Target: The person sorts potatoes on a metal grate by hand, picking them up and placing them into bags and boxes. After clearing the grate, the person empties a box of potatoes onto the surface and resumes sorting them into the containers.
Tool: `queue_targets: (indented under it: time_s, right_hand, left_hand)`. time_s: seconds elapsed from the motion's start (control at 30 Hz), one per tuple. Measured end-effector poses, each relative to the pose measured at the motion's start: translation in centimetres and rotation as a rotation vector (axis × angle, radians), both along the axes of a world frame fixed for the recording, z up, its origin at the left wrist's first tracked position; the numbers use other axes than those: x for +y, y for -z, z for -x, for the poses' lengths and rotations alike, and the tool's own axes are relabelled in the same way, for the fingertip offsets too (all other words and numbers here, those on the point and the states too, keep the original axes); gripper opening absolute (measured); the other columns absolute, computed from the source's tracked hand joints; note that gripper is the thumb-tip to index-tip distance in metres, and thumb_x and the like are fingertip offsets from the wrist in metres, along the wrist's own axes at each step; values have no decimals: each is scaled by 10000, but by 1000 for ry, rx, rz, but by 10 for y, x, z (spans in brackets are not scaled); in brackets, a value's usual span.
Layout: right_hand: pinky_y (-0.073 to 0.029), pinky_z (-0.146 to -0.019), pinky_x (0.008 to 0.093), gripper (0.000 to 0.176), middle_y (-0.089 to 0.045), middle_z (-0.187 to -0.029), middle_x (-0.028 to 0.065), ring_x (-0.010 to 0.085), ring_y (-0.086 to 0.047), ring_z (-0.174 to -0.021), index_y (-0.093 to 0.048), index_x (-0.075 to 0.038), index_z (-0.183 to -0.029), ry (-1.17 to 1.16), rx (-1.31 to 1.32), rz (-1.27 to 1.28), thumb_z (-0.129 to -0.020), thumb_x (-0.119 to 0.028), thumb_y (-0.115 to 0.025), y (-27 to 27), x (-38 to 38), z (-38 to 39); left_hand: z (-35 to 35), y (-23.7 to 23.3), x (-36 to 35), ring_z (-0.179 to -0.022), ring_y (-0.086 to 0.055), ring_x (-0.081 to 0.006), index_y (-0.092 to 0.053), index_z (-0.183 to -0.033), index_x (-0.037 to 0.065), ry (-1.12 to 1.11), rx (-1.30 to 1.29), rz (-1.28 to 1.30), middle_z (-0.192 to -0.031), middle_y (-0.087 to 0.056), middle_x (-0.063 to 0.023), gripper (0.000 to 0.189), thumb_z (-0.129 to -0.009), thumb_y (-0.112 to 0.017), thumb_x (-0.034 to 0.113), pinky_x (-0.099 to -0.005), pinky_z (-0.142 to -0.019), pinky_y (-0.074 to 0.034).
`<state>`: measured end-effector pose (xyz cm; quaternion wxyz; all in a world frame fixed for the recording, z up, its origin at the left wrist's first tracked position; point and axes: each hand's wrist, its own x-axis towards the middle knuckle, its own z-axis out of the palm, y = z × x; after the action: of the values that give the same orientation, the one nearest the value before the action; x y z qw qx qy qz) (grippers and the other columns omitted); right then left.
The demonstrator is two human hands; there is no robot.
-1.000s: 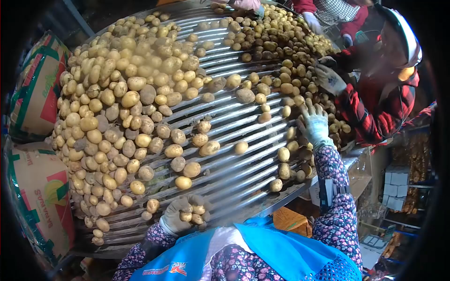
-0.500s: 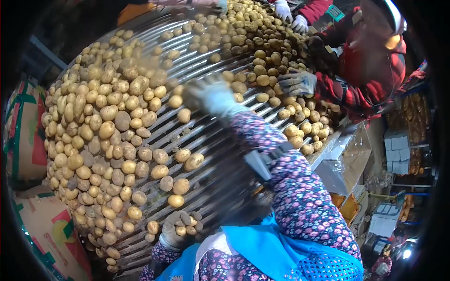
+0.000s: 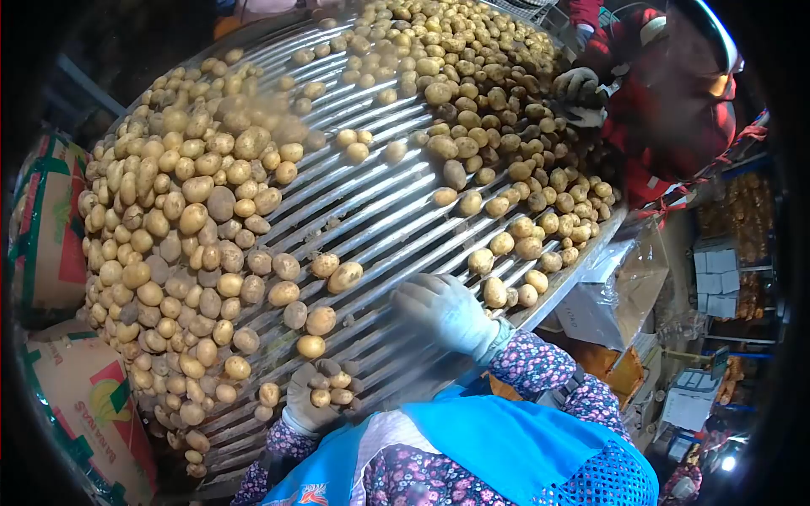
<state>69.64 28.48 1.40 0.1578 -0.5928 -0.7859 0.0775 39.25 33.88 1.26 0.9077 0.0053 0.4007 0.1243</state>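
My left hand [image 3: 305, 403], in a grey work glove, is curled around several small potatoes [image 3: 340, 380] low over the near edge of the slatted metal table [image 3: 363, 244]. Loose potatoes [image 3: 310, 347] lie on the slats just beyond it. My right hand [image 3: 451, 314], in a pale glove with a light blue cuff, is low over bare slats in front of me. Its fingers point left and are smeared by motion. A few potatoes [image 3: 495, 293] rest just right of that hand.
A large potato heap [image 3: 169, 228] covers the table's left side, another [image 3: 481, 93] the far right. A co-worker's gloved hands [image 3: 580, 97] are at the right heap. Cardboard boxes [image 3: 89, 413] stand at the left; a plastic-lined carton [image 3: 607, 295] stands beyond the right edge.
My right hand has come back from the middle of the table toward me. Some potatoes there have shifted right. The co-worker's hand has pulled back. My left hand keeps its potatoes.
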Motion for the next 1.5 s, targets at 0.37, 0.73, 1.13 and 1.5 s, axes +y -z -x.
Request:
queue_targets:
  time_s: [0.37,0.73,1.13,1.5]
  right_hand:
    - [-356,-1084,507,568,-519,-1387,113,291,-450,-1321,-527,-128,-1330,-300,-165,-127,-802,-284,-666,-3,87,79]
    - [-543,-707,423,256,-686,-809,42,294,-666,-735,-717,-147,-903,-81,-316,451,-806,-382,-689,-66,151,18]
    - [-521,-847,356,374,-726,-1022,90,212,-675,-917,-710,-125,-1164,410,382,450,-848,-321,-747,-6,288,-84]
    - [-546,-807,430,212,-713,-975,182,353,-693,-921,-724,-113,-1021,395,61,58,-841,-167,-626,-2,229,-15]
  left_hand:
    - [11,18,-10,-720,-522,-255,-556,-706,74,118,-356,-496,-762,-595,-103,367,-1003,-471,272,-387,-556,-456]
    - [28,5,3,-756,-588,-263,-563,-831,7,58,-315,-680,-860,-587,-166,68,-862,-606,48,-331,-631,-511]
    - [12,3,9,-667,-573,-234,-631,-986,-27,-113,-39,68,-818,-626,-144,332,-903,-529,278,-400,-632,-480]
    - [9,-5,0,-877,-667,-309,-515,-1347,78,-105,-80,-249,-1112,-619,-138,471,-912,-585,248,-487,-650,-599]
